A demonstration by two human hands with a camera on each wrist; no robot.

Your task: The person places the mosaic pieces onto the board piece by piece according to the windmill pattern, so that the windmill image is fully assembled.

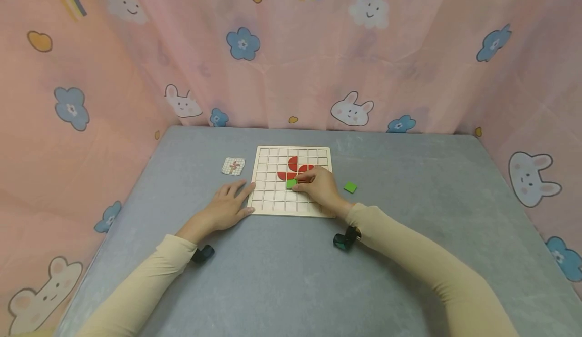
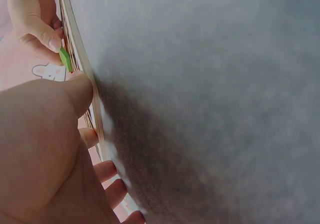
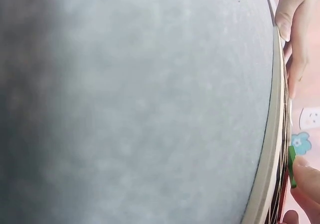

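Observation:
A pale wooden grid board (image 1: 268, 195) lies on the table with several red rounded pieces (image 1: 293, 163) set near its middle. My right hand (image 1: 320, 185) reaches over the board and pinches a green square tile (image 1: 291, 184) between thumb and fingers, just below the red pieces. In the right wrist view this tile (image 3: 292, 167) stands tilted at the board's surface. My left hand (image 1: 227, 206) rests at the board's left edge, fingers spread, with thumb and index fingertip on the rim. The right hand covers part of the board's right side.
Another green tile (image 1: 350, 187) lies on the grey table (image 1: 282, 276) to the right of the board. A small card (image 1: 234, 166) printed with a grid and a red pinwheel lies left of the board. A pink patterned curtain (image 1: 291, 74) surrounds the table's back and sides.

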